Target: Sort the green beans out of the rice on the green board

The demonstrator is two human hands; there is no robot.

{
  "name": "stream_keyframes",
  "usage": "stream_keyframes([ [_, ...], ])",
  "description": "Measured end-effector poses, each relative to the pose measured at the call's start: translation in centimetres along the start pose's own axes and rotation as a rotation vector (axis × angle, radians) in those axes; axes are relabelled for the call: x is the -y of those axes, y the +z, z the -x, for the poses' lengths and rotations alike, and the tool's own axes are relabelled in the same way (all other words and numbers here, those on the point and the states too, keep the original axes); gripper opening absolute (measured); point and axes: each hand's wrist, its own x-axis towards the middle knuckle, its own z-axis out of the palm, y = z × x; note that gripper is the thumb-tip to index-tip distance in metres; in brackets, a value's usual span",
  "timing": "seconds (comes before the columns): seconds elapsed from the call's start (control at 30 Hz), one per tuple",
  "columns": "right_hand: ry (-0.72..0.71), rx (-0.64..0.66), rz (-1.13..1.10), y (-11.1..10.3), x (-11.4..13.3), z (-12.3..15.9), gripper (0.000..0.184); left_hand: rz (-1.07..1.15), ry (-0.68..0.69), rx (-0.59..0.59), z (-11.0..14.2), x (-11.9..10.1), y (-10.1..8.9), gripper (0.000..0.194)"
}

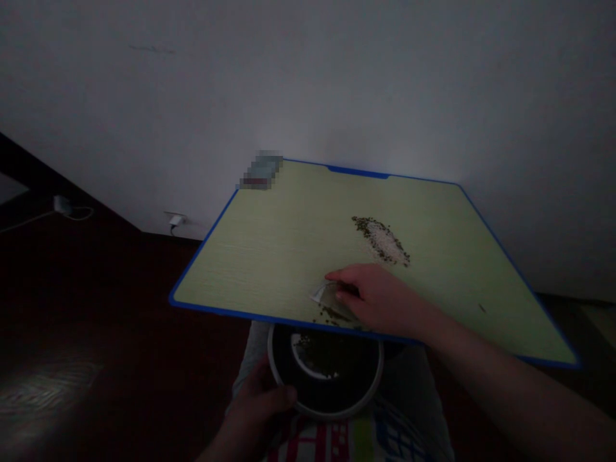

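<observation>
My left hand point(262, 401) grips the lower left rim of a round, dark-inside bowl point(327, 403), its thumb over the rim. The bowl sits at my lap, just under the table's near edge, with many small dark green beans point(327, 353) in it. My right hand point(375, 296) is closed on a clear plastic piece point(321, 292) pressed to the tabletop; its exact kind is hard to make out. A few loose beans point(334, 314) lie beside that piece, close to the edge. Farther back on the table is a pile of white grains point(382, 240) mixed with green beans.
The pale tabletop point(269, 244) has a blue rim and stands against a grey wall point(308, 83). A pixelated flat object point(262, 170) lies at its far left corner. A plug point(176, 220) sits in the wall at left. A small dark speck point(482, 308) lies at right.
</observation>
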Motion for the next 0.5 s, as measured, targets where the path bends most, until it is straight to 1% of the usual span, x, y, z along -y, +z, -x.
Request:
stream_keyframes([
  [0.2, -0.125, 0.105, -0.038, 0.3, 0.9, -0.8, 0.033, -0.032, -0.024, 0.002, 0.0, -0.2, 0.2, 0.088],
  [0.27, -0.163, 0.119, -0.069, 0.1, 0.9, -0.9, 0.035, -0.041, -0.026, 0.003, -0.1, -0.2, 0.2, 0.087],
  [0.3, -0.16, 0.113, -0.086, 0.0, 0.7, -0.8, 0.036, -0.045, -0.024, 0.002, -0.1, -0.1, 0.1, 0.086],
  [0.37, -0.099, 0.076, -0.11, -0.6, -0.2, -0.2, 0.037, -0.064, -0.015, 0.001, -0.2, 0.0, -0.1, 0.083],
  [0.5, 0.145, -0.007, -0.079, -2.0, -3.1, 2.5, 0.036, -0.089, 0.002, 0.009, -0.3, 0.2, -0.4, 0.077],
])
